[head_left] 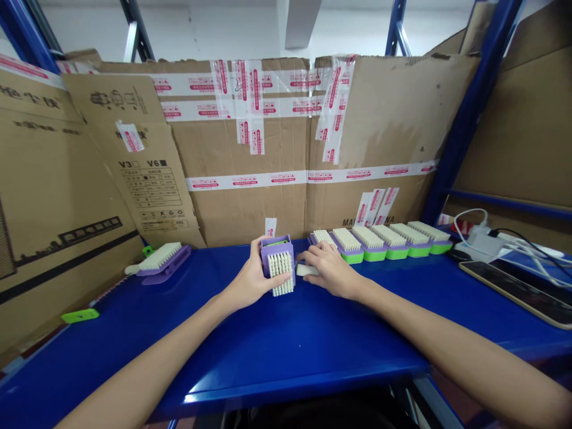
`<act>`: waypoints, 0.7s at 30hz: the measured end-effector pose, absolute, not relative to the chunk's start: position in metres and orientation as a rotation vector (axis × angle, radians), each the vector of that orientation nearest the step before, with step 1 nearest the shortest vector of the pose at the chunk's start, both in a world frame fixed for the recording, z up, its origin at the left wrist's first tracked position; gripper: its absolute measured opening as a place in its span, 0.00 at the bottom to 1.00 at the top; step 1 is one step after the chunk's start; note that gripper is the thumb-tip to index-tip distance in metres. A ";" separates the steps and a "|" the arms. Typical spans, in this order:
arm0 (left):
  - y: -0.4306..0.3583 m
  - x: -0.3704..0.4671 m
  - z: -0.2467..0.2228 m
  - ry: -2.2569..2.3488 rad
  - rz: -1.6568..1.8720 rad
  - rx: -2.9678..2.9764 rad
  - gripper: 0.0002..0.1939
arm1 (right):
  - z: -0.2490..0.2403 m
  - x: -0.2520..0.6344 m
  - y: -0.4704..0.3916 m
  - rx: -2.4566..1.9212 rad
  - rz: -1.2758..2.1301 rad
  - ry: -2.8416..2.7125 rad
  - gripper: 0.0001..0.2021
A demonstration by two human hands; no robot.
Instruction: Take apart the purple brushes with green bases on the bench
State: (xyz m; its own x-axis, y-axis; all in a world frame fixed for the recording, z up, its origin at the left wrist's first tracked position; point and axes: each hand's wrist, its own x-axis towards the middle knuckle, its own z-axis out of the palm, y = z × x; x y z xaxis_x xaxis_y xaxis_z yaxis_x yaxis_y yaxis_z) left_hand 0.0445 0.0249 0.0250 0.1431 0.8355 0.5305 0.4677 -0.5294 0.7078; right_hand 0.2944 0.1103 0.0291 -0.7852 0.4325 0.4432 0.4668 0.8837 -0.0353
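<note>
The rectangular purple plastic brush with a dense block of cream bristles (280, 262) is in the left hand (252, 274), over the middle of the blue, glossy desk (357, 339); whether its lower end touches the surface I cannot tell. It looks light, with a stiff, smooth shell that could slide a little under dry fingers, while the bristles should give slightly and offer more grip; nothing about it seems fragile. The long purple side walls look like the surest hold, since pressing on the bristles alone might let the shell tilt. The left hand is closed around it, thumb laid across the lower bristles and the other fingers mostly hidden behind the shell, so the bristle face points toward the wearer and the hollow end, showing some green inside, faces up. The right hand (333, 267) is palm down with bent fingers, just right of the brush, over a small, flat, off-white piece (307, 270); I cannot tell whether it is gripped or merely touched. Both forearms reach inward from the lower corners. Beyond the right hand stands a row of six purple-and-green brushes with cream bristles facing up (388, 241).
</note>
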 end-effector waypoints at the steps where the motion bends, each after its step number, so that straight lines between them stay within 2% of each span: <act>1: 0.025 0.044 0.025 1.253 1.345 2.054 0.45 | 0.029 0.294 0.110 -0.661 -0.105 -2.605 0.21; 13: 0.025 0.045 0.025 1.272 1.370 2.095 0.45 | 0.029 0.295 0.110 -0.714 -0.209 -2.619 0.26; 21: 0.024 0.044 0.029 1.306 1.389 2.095 0.44 | 0.029 0.297 0.106 -0.631 -0.166 -2.686 0.24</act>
State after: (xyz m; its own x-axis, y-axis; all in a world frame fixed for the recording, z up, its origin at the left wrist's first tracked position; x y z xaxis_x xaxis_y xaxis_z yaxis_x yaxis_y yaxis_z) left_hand 0.0444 0.0244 0.0289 0.1155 0.8148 0.5681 0.5166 -0.5377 0.6663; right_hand 0.2966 0.1058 0.0295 -0.8289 0.4059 0.3848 0.4503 0.8924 0.0285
